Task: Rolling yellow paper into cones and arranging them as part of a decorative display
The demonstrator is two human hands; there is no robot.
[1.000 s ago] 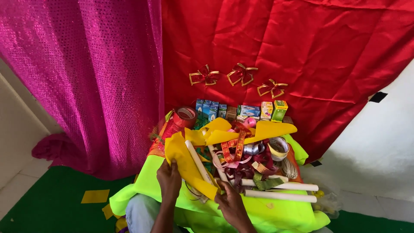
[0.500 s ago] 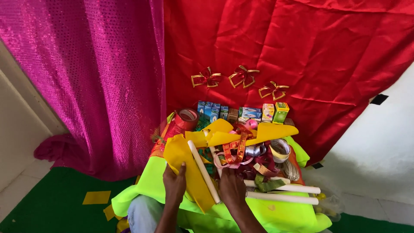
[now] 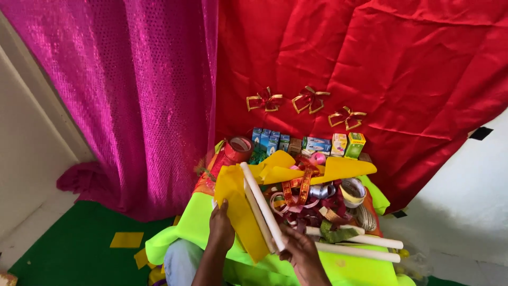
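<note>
My left hand (image 3: 220,229) grips the lower edge of a yellow sheet (image 3: 237,207) that stands up over the pile. My right hand (image 3: 300,251) holds the near end of a white tube (image 3: 261,203) that slants up and to the left, lying against the yellow sheet. A second thin white stick sits just beside it. Under both hands lies a neon green sheet (image 3: 191,228) draped over my lap.
A heap of ribbons (image 3: 299,191), tape rolls (image 3: 353,190) and more yellow sheets (image 3: 343,168) lies ahead. Two white tubes (image 3: 360,246) lie at right. Small boxes (image 3: 312,143) line the back. Red cloth (image 3: 370,63) carries three bows; pink sequin curtain (image 3: 132,90) hangs left.
Both hands have lifted the yellow sheet and white tube higher and more upright. My right hand moved from the pile onto the tube's lower end.
</note>
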